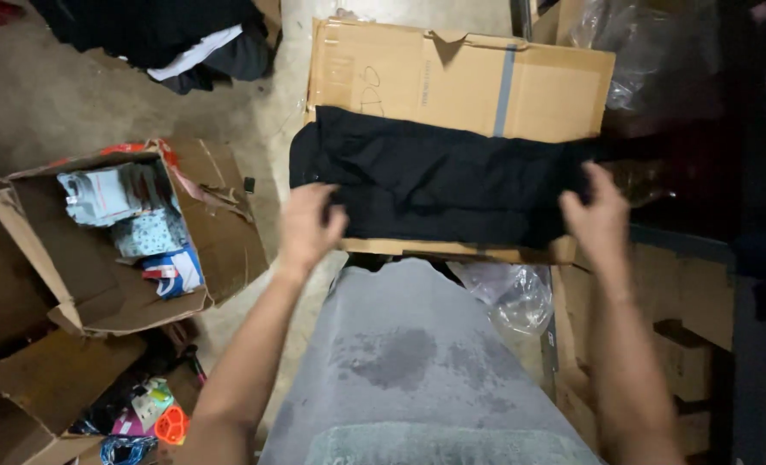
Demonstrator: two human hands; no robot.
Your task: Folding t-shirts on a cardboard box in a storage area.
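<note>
one black garment [435, 181] spread on one flattened cardboard sheet [460, 77]; two hands, left [310, 226] and right [596, 215]; one open box [99, 293] at left; one clear plastic bag [516, 297]

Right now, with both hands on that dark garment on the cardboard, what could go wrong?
1. The black garment overhangs the flattened cardboard at its left end, so it might slide onto the concrete floor.
2. The right hand has only the garment's edge, so its grip may slip.
3. The clear plastic bag by the knees could snag or get kicked.
</note>
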